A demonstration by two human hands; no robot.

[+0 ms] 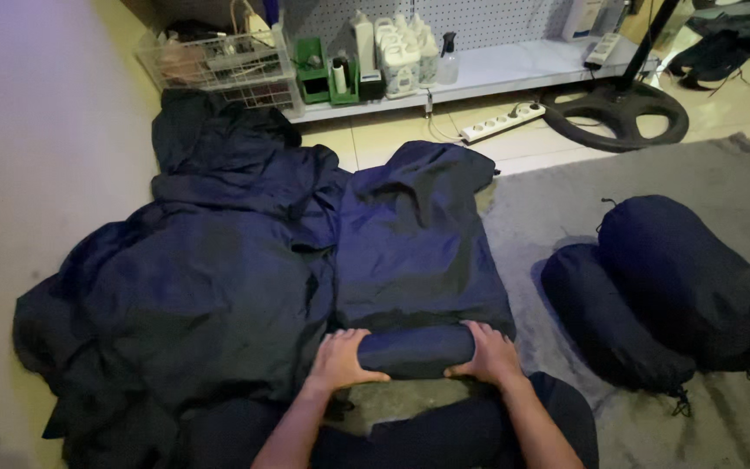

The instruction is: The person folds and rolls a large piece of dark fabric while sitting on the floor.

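At bottom centre, a navy sleeping bag lies flat on the grey rug, its near end wound into a tight roll. The left hand and right hand clasp the roll's ends, each grip curled round it, seemingly to keep it compact. Loose bags heap at left; two stuffed sacks sit right.

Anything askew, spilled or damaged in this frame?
Nothing spilled or visibly damaged. Both hands, left and right, grip the rolled end of a dark sleeping bag. The only untidy thing is a crumpled heap of dark sleeping bags to the left, unlike the two packed stuff sacks.
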